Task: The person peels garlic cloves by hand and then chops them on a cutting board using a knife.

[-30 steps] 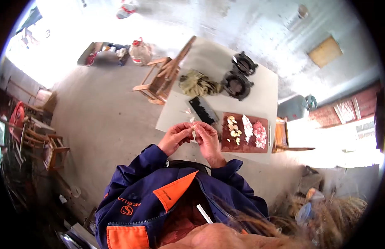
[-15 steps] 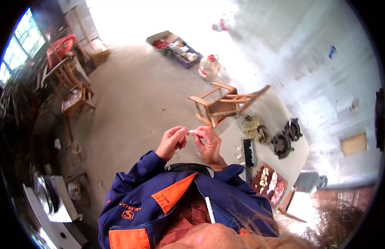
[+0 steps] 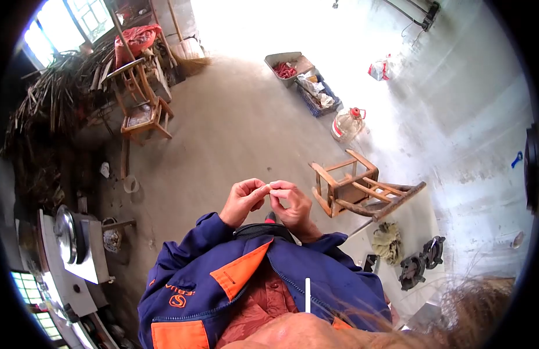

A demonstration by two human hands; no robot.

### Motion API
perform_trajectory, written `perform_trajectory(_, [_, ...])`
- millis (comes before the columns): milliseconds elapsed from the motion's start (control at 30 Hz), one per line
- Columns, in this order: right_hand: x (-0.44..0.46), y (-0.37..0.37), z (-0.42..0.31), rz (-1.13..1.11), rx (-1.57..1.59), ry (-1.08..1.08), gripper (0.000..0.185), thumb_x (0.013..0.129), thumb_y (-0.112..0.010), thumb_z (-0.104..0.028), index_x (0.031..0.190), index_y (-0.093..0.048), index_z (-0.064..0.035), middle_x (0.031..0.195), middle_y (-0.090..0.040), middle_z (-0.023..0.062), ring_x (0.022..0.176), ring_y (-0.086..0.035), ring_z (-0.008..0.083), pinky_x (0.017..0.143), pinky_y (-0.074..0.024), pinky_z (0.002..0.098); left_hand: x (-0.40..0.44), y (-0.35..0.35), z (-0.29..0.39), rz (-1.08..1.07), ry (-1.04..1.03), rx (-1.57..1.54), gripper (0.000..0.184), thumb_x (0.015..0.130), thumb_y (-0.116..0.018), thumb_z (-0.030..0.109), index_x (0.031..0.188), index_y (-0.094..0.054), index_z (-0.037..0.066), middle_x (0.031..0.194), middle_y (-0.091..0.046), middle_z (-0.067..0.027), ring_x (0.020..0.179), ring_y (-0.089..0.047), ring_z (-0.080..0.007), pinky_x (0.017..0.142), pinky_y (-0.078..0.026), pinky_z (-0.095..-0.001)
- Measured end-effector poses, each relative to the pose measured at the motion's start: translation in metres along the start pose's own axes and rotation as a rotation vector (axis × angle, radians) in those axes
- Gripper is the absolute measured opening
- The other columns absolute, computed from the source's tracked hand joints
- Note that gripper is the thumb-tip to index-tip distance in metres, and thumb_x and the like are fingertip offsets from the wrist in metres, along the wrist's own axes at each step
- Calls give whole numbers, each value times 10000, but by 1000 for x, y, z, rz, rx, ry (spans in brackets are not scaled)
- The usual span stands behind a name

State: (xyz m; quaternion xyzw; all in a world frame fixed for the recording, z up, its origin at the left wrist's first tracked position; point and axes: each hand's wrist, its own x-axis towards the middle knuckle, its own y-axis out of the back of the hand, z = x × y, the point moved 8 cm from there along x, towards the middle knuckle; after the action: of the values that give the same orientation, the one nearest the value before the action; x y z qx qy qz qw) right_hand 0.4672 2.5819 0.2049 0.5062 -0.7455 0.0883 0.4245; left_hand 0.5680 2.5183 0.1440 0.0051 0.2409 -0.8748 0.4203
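My left hand (image 3: 244, 200) and my right hand (image 3: 293, 206) meet at the fingertips in front of my jacket, above the floor. Both are closed in a pinch. A small pale piece shows between the fingertips, too small to name here. To the right of my hands is the table (image 3: 412, 291), partly hidden by my jacket sleeve. On it lie a crumpled green cloth (image 3: 387, 243), two black ring-shaped stands (image 3: 412, 271) and the end of a dark blade (image 3: 371, 263).
A wooden chair (image 3: 354, 186) stands close right of my hands. Beyond it are a large plastic bottle (image 3: 347, 124), a blue crate (image 3: 318, 96) and a bin with red items (image 3: 285, 70). At left are another chair (image 3: 146, 118) and a stove with a pot (image 3: 66, 235).
My view has swung left, away from the table, so the chopping board is out of sight. My hands stay together at the fingertips, after being slightly apart half a second ago.
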Motion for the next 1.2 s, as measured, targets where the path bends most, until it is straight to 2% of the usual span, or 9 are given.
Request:
perform_trajectory(100, [20, -9, 68, 116, 460, -484, 133, 754, -597, 96, 853, -574, 9, 940, -608, 106, 818, -609, 138, 707, -524, 257, 45, 9, 18, -78, 44, -52, 143, 875, -570, 176, 849, -548, 37, 644, -480, 35, 513, -382, -35, 446, -260, -185])
perform_trajectory(300, [85, -65, 137, 59, 807, -713, 73, 807, -550, 79, 864, -558, 33, 943, -595, 126, 831, -595, 142, 750, -506, 251, 112, 58, 57, -33, 52, -122, 115, 875, -562, 163, 857, -552, 50, 649, -483, 36, 519, -387, -38, 454, -271, -182])
perform_trajectory(533, [170, -161, 203, -70, 877, -782, 61, 819, -531, 56, 853, -559, 12, 925, -605, 130, 770, -590, 146, 687, -510, 274, 180, 157, 109, 157, 15, -53, 108, 871, -556, 155, 850, -555, 49, 634, -486, 49, 510, -395, -23, 450, -286, -170])
perform_trajectory(633, [215, -210, 229, -121, 866, -735, 82, 822, -543, 52, 899, -556, 26, 957, -589, 109, 802, -580, 118, 719, -512, 256, 220, 208, 141, 142, -65, -53, 111, 870, -560, 159, 851, -557, 50, 634, -487, 54, 511, -409, -16, 449, -295, -162])
perform_trajectory(733, [255, -256, 253, -125, 740, -859, 129, 824, -543, 42, 950, -563, 29, 956, -583, 88, 794, -575, 104, 708, -511, 249, 254, 255, 184, 155, -110, 15, 108, 872, -558, 155, 857, -560, 48, 637, -486, 56, 505, -405, -15, 443, -293, -162])
perform_trajectory(833, [297, -303, 275, -280, 731, -855, 201, 842, -532, 1, 1040, -556, 31, 864, -580, 37, 744, -572, 92, 687, -508, 241, 288, 299, 220, 167, -138, -4, 111, 874, -556, 153, 864, -561, 43, 615, -472, 53, 488, -370, -18, 432, -258, -174])
perform_trajectory(1067, [380, -364, 354, -179, 847, -871, 137, 858, -507, -10, 984, -553, 16, 832, -581, 39, 702, -577, 94, 660, -505, 243, 380, 365, 265, 122, -85, -131, 134, 876, -556, 167, 879, -560, 33, 579, -426, 56, 468, -329, -27, 430, -232, -189])
perform_trajectory(1133, [407, -377, 383, -115, 884, -903, 111, 873, -488, -28, 959, -549, 6, 830, -582, 44, 657, -567, 88, 602, -493, 233, 412, 388, 270, 143, -84, -175, 133, 876, -557, 169, 876, -561, 36, 576, -422, 55, 467, -326, -31, 430, -231, -190])
perform_trajectory(1200, [434, -394, 416, -188, 926, -888, 123, 880, -482, -40, 971, -551, 4, 822, -577, 38, 635, -553, 79, 574, -479, 224, 447, 409, 279, 162, -95, -180, 129, 874, -558, 167, 874, -562, 38, 575, -421, 54, 468, -330, -35, 430, -233, -191])
